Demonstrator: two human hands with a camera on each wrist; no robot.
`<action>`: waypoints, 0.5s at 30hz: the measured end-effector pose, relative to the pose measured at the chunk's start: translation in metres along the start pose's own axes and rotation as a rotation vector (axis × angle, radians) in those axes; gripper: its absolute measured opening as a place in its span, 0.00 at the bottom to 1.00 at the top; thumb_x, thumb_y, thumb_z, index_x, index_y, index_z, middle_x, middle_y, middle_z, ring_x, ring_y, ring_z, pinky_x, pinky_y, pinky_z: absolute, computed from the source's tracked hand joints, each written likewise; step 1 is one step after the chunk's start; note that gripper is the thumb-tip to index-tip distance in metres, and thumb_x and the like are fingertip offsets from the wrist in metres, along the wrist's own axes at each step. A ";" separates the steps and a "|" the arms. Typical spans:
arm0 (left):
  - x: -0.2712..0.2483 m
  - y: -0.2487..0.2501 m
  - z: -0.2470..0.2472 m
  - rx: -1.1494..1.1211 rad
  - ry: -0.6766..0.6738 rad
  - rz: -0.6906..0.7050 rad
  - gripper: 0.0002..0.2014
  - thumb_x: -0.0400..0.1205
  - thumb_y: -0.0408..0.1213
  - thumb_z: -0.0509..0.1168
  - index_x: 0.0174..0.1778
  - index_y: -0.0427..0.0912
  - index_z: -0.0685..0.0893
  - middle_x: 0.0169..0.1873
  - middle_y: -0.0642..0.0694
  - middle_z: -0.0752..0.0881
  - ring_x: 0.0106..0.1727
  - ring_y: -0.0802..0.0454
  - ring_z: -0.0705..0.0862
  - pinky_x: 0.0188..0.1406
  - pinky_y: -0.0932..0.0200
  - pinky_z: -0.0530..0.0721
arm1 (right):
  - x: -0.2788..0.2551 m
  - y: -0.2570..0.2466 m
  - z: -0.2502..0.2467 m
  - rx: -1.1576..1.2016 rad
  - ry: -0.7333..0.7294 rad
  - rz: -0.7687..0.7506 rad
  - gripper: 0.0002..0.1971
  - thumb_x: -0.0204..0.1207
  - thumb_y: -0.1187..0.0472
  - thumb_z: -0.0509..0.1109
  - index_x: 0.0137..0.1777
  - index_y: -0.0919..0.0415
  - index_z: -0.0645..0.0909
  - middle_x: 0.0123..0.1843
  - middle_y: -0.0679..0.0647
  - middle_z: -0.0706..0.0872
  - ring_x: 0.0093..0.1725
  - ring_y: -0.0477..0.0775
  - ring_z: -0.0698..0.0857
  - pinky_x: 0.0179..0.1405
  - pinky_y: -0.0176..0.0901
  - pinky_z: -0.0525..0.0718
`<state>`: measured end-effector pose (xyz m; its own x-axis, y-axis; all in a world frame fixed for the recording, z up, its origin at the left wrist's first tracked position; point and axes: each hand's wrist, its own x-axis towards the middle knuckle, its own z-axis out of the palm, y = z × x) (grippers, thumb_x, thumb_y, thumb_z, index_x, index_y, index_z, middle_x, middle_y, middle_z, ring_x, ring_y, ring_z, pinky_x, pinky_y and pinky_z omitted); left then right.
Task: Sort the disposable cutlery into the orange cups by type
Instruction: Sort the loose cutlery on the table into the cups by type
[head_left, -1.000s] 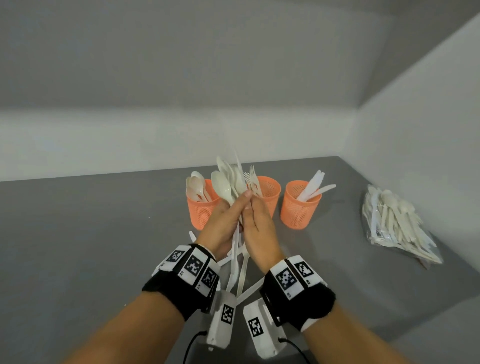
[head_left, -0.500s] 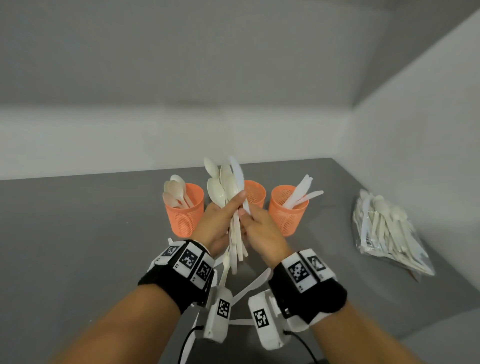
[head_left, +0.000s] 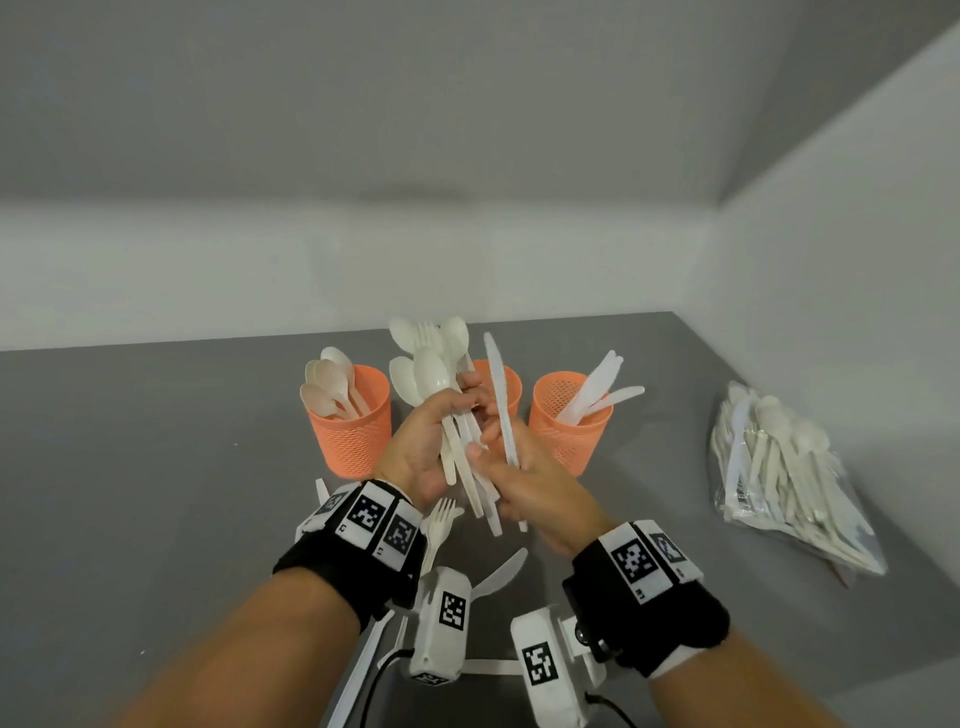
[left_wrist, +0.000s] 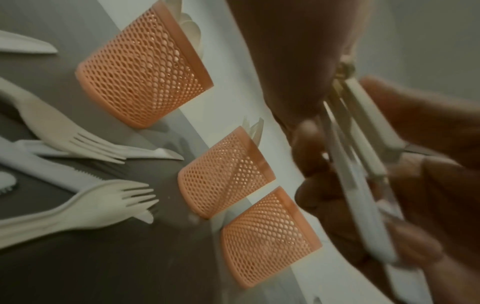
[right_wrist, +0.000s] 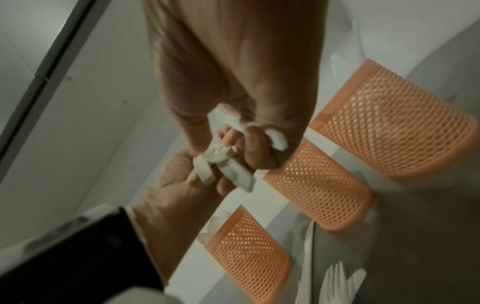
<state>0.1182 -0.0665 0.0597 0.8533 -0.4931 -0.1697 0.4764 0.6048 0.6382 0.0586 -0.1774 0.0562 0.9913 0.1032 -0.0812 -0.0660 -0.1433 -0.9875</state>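
Note:
My left hand (head_left: 431, 447) grips an upright bundle of white cutlery (head_left: 436, 374), mostly spoons with a fork among them. My right hand (head_left: 519, 478) pinches a white knife (head_left: 500, 395) by its handle, held a little apart to the right of the bundle. Three orange mesh cups stand behind the hands: the left cup (head_left: 353, 431) holds spoons, the middle cup (head_left: 511, 384) is mostly hidden, the right cup (head_left: 569, 423) holds knives. The left wrist view shows the cups (left_wrist: 226, 191) and loose forks (left_wrist: 109, 201) on the table.
A clear bag of more cutlery (head_left: 779, 467) lies at the right by the wall. Loose forks and knives (head_left: 441, 525) lie on the grey table (head_left: 156, 493) under my wrists. Walls close the back and right side.
The right hand has drawn one knife out of the bundle to the right. Both hands have dropped slightly and come nearer to me.

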 end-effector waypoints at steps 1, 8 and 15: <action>-0.002 0.000 0.000 0.011 -0.022 -0.009 0.07 0.71 0.29 0.60 0.39 0.41 0.82 0.28 0.44 0.85 0.27 0.49 0.86 0.30 0.57 0.87 | -0.001 -0.002 -0.001 0.054 0.000 0.036 0.13 0.83 0.56 0.61 0.62 0.61 0.71 0.44 0.52 0.84 0.36 0.42 0.86 0.34 0.38 0.85; 0.003 0.005 -0.009 0.086 -0.095 -0.044 0.10 0.68 0.24 0.63 0.40 0.42 0.80 0.37 0.41 0.86 0.39 0.45 0.88 0.40 0.50 0.89 | 0.008 0.003 -0.015 -0.021 0.014 0.035 0.16 0.81 0.58 0.64 0.67 0.57 0.72 0.57 0.55 0.87 0.51 0.55 0.88 0.53 0.44 0.87; 0.003 0.008 -0.020 0.228 0.049 0.027 0.11 0.80 0.22 0.57 0.56 0.29 0.79 0.39 0.35 0.89 0.39 0.43 0.91 0.37 0.48 0.90 | 0.015 0.001 -0.025 -0.458 0.061 -0.113 0.11 0.84 0.60 0.56 0.63 0.54 0.73 0.37 0.40 0.77 0.36 0.39 0.78 0.40 0.33 0.77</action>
<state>0.1292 -0.0508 0.0498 0.8770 -0.4444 -0.1827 0.3976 0.4579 0.7951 0.0757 -0.2004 0.0571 0.9952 0.0867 0.0446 0.0854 -0.5552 -0.8273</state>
